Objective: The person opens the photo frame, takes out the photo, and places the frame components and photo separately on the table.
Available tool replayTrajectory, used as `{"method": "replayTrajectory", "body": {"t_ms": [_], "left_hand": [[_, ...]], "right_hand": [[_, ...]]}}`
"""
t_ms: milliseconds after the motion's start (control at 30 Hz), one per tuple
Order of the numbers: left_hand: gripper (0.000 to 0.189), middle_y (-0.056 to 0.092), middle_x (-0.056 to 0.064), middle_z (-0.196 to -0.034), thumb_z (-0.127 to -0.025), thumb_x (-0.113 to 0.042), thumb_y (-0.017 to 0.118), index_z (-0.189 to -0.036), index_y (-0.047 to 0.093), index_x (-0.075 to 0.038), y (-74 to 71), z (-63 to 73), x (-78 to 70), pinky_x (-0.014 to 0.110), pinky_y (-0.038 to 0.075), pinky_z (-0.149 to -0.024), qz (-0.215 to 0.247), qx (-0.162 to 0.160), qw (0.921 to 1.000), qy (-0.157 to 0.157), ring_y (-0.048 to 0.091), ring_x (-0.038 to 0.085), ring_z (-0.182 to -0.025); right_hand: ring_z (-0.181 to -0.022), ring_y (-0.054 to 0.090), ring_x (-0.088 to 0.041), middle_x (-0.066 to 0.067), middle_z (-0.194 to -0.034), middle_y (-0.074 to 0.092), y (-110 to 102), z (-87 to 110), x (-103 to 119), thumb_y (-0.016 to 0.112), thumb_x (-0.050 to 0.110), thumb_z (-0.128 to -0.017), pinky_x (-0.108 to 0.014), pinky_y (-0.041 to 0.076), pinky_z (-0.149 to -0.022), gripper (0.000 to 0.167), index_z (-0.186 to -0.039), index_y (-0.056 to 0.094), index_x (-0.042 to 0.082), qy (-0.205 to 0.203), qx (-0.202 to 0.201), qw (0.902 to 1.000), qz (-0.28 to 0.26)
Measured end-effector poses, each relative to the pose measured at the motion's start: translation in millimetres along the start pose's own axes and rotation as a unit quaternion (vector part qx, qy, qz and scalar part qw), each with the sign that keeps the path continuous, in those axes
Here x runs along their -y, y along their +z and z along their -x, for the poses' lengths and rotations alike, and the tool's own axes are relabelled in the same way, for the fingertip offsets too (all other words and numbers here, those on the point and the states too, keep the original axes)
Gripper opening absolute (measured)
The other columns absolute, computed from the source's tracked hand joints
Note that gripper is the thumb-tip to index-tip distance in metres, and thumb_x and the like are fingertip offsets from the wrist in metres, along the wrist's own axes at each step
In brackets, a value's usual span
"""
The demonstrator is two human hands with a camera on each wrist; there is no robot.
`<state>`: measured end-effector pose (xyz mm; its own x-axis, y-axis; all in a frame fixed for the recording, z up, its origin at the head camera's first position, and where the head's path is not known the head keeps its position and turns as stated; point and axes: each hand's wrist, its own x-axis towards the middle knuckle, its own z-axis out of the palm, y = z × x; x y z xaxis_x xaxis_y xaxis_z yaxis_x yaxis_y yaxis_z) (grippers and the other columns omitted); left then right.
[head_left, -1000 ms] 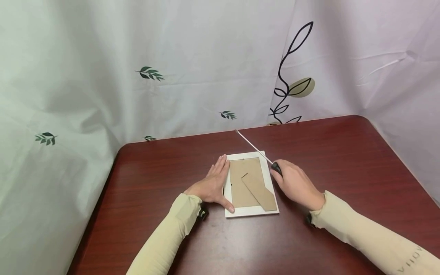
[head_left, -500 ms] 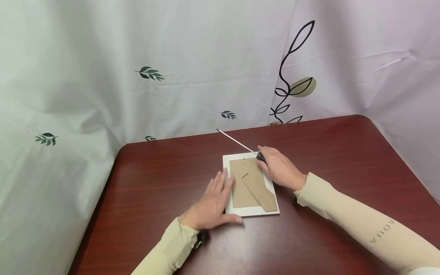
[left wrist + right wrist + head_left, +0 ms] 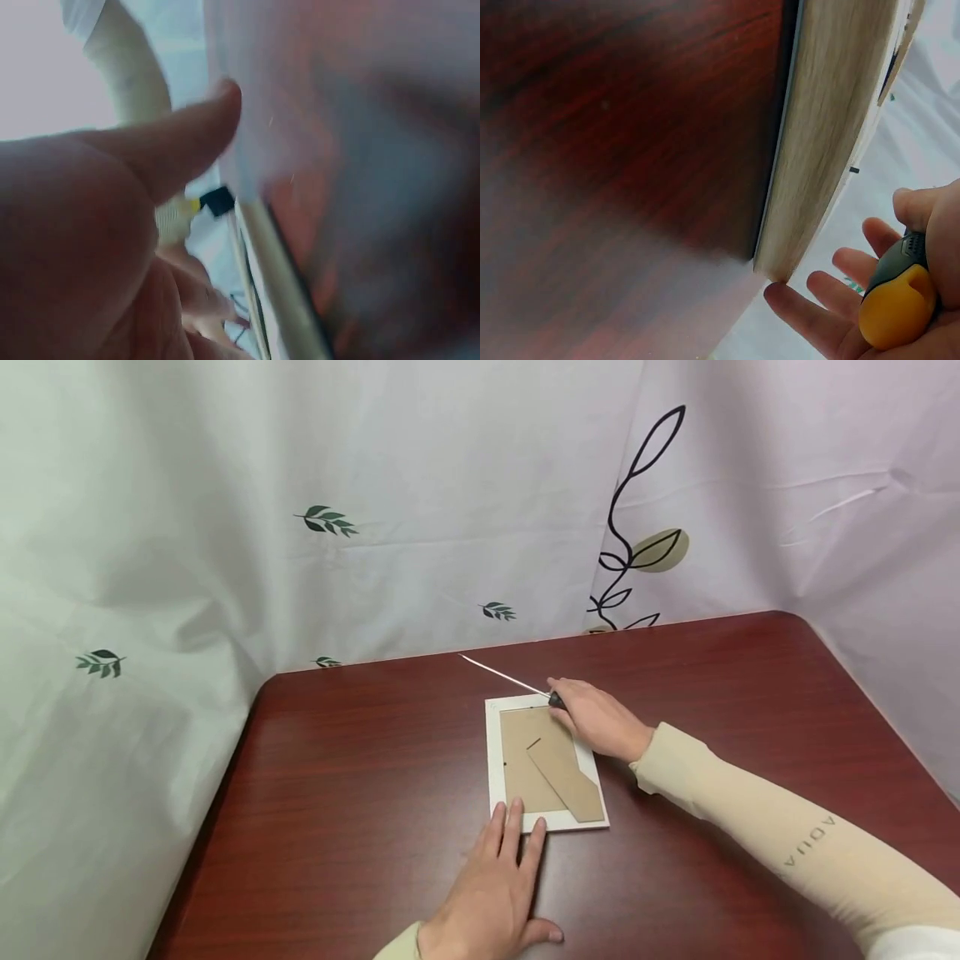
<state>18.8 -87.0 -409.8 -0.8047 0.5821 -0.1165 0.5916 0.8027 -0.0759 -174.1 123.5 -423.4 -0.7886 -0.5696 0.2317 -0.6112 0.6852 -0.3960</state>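
Note:
A white picture frame lies face down on the table. Its brown backing board and slanting easel leg face up; the right wrist view shows the wood-grain side. My left hand is spread flat, its fingertips on the frame's near edge and its thumb out to the right. At the far right corner my right hand holds a screwdriver with a yellow and dark handle against the palm, a fingertip touching the frame's corner. The screwdriver's long thin shaft points left beyond the frame's far edge.
The dark red wooden table has rounded far corners. A pale curtain printed with leaves hangs right behind its far edge and along the sides.
My left hand has slid from the frame's left side to its near edge. The right hand has moved up and left to the far corner, the screwdriver's tip swinging left. The frame stays put.

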Motion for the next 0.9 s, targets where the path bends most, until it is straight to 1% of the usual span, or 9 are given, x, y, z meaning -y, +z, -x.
{"method": "replayTrajectory", "body": {"t_ms": [100,200,267,333,467,667,900], "left_hand": [[0.115,0.028,0.027,-0.159,-0.076,-0.086,0.053,-0.151,0.041,0.000,5.3,1.6,-8.7,0.046,0.031,-0.117,-0.031,0.017,0.9994,-0.006,0.027,0.045,-0.146],[0.115,0.030,0.025,-0.159,-0.076,-0.087,0.051,-0.148,0.045,0.002,9.5,2.5,-13.1,0.045,0.032,-0.117,-0.052,0.016,0.9985,-0.007,0.029,0.045,-0.145],[0.115,0.032,0.024,-0.158,-0.076,-0.087,0.050,-0.147,0.046,0.003,11.4,2.2,-14.8,0.045,0.033,-0.116,-0.060,0.013,0.9981,-0.011,0.030,0.046,-0.144],[0.114,0.033,0.024,-0.158,-0.077,-0.087,0.050,-0.147,0.047,0.003,12.7,1.4,-16.2,0.045,0.034,-0.115,-0.062,0.011,0.9979,-0.015,0.030,0.046,-0.144],[0.113,0.036,0.023,-0.156,-0.077,-0.087,0.049,-0.146,0.049,0.003,13.0,-0.6,-18.3,0.044,0.035,-0.115,-0.068,0.006,0.9975,-0.020,0.032,0.046,-0.143],[0.108,0.043,0.023,-0.152,-0.077,-0.083,0.055,-0.143,0.052,0.002,9.6,-2.6,-18.8,0.045,0.039,-0.112,-0.066,-0.009,0.9975,-0.024,0.038,0.045,-0.140],[0.103,0.044,0.023,-0.152,-0.078,-0.078,0.061,-0.144,0.051,0.001,7.6,-6.5,-21.3,0.045,0.037,-0.113,-0.059,0.009,0.9976,-0.035,0.038,0.045,-0.139]], "right_hand": [[-0.122,0.059,-0.040,-0.028,-0.130,0.061,3.8,-0.9,-1.6,0.060,0.014,-0.101,-0.051,0.047,-0.104,0.043,-0.134,0.054,-0.012,-0.001,0.000,0.9999,0.010],[-0.119,0.061,-0.040,-0.027,-0.124,0.064,8.3,-0.5,-3.0,0.060,0.013,-0.101,-0.051,0.049,-0.101,0.038,-0.130,0.056,-0.012,0.001,0.001,0.9997,0.023],[-0.120,0.060,-0.041,-0.028,-0.125,0.063,10.0,0.1,-3.4,0.060,0.014,-0.101,-0.052,0.049,-0.101,0.038,-0.129,0.057,-0.012,0.003,0.001,0.9996,0.027],[-0.123,0.058,-0.042,-0.031,-0.128,0.061,10.6,0.7,-3.4,0.061,0.014,-0.101,-0.053,0.048,-0.102,0.041,-0.131,0.056,-0.012,0.002,0.000,0.9995,0.032],[-0.124,0.057,-0.044,-0.033,-0.129,0.060,10.2,1.0,-3.4,0.062,0.016,-0.100,-0.053,0.049,-0.101,0.044,-0.132,0.055,-0.013,-0.002,0.000,0.9990,0.045],[-0.124,0.057,-0.043,-0.033,-0.130,0.059,9.0,2.2,-3.9,0.062,0.016,-0.100,-0.053,0.050,-0.099,0.044,-0.132,0.055,-0.014,-0.004,0.004,0.9986,0.052],[-0.122,0.058,-0.044,-0.034,-0.130,0.059,8.5,4.3,-5.4,0.062,0.015,-0.100,-0.053,0.051,-0.098,0.045,-0.132,0.055,-0.015,-0.005,0.000,0.9987,0.051]]}}
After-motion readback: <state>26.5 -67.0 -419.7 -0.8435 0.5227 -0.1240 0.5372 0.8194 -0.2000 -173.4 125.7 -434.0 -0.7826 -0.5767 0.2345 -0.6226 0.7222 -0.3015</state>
